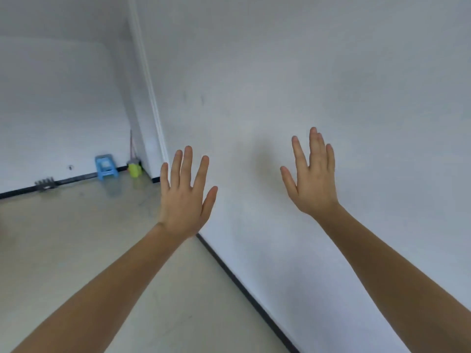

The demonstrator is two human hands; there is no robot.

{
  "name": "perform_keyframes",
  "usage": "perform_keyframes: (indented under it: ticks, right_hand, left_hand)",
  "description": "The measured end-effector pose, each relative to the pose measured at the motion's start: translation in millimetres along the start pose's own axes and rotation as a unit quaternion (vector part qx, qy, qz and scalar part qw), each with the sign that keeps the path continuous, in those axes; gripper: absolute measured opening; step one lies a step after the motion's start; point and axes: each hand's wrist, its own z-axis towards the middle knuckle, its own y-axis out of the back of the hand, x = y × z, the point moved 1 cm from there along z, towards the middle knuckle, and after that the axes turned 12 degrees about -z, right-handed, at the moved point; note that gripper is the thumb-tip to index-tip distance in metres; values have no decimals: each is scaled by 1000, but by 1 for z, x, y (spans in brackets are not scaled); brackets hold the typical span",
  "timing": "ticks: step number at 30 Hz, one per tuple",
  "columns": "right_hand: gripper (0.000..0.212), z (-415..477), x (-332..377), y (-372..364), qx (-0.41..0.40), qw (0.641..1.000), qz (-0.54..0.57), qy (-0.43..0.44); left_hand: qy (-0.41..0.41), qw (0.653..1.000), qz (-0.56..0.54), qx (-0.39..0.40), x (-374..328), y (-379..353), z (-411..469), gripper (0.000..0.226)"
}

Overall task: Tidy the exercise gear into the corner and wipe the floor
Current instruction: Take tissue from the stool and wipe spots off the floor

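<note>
floor (76,250) spreads under and left of the left grip (184,197); white wall (331,72) behind the right grip (314,179). both grips flat, fingers spread, holding nothing. blue stool (105,166) and yellow-green item (134,170) sit well beyond the left grip, in the corner.

This is a bare, almost unfurnished indoor room, such as a spare room in a home; its exact use cannot be told. Plain white plastered walls (280,72) meet a pale glossy floor (76,250), with a thin black skirting strip (244,289) along their base. At the far left stands a small blue plastic stool (105,167). A yellow-green plastic object (134,170) sits in the corner just to its right. A dark grey ridged object (45,184) lies further left.
</note>
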Motion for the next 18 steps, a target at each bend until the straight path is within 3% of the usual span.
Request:
perform_keyframes:
  ticks: [7, 13, 18]
  right_hand:
    - [65, 55, 261, -88, 34, 984, 147, 89]
    - [66, 87, 391, -171, 45, 963, 232, 127]
    - [67, 122, 475, -277, 66, 952, 270, 130]
  left_hand:
    - [149, 979, 140, 20, 211, 83, -79, 65]
    - [236, 954, 183, 14, 319, 68, -102, 65]
    - [223, 947, 226, 42, 425, 20, -86, 63]
